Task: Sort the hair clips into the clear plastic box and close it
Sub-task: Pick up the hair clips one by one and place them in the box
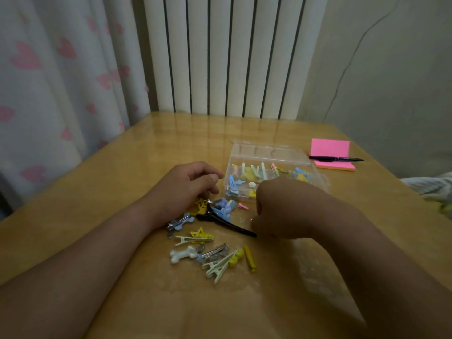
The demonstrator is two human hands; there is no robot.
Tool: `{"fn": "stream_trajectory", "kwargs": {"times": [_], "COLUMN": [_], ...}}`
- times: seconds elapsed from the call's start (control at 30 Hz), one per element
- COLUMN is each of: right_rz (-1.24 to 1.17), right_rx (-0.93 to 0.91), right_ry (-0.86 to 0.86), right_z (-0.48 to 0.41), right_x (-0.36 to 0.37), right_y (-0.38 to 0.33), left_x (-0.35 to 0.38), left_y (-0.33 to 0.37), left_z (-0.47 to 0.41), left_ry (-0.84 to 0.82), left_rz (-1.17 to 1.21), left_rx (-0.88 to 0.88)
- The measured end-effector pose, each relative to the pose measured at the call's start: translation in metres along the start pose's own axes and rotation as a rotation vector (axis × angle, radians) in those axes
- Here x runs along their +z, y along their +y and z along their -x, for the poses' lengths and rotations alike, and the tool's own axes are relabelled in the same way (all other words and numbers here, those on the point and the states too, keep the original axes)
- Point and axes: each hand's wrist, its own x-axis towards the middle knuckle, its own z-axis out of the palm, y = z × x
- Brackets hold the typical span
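My right hand point(276, 209) hides part of the box point(230, 171). Its grip is curled at the tip of the black clip point(227, 223), and my left hand point(188, 184) is curled too. I can't tell if either holds anything. Loose clips point(221, 264) lie nearer me than the box, with notes point(330, 148) and a pen point(335, 159) to its right. Behind the wooden table point(146, 148) are a radiator point(232, 57) and a curtain point(61, 69).

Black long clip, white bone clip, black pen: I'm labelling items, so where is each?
black long clip point(229, 225): head view, middle of its body.
white bone clip point(184, 254): head view, middle of the bone.
black pen point(336, 159): head view, middle of barrel.
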Motion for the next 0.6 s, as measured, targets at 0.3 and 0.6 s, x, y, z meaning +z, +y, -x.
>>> {"fn": "stream_trajectory", "kwargs": {"times": [0.3, 0.6], "right_rz": [0.094, 0.160], "right_rx": [-0.011, -0.026], "right_ry": [-0.022, 0.031], "right_z": [0.008, 0.009], "right_x": [-0.009, -0.008], "right_y": [-0.008, -0.017], "left_x": [0.000, 0.000], "left_y": [-0.001, -0.001], "left_z": [-0.002, -0.001], "left_ry": [-0.008, -0.006], "left_rz": [0.005, 0.004], "left_rx": [-0.003, 0.001]}}
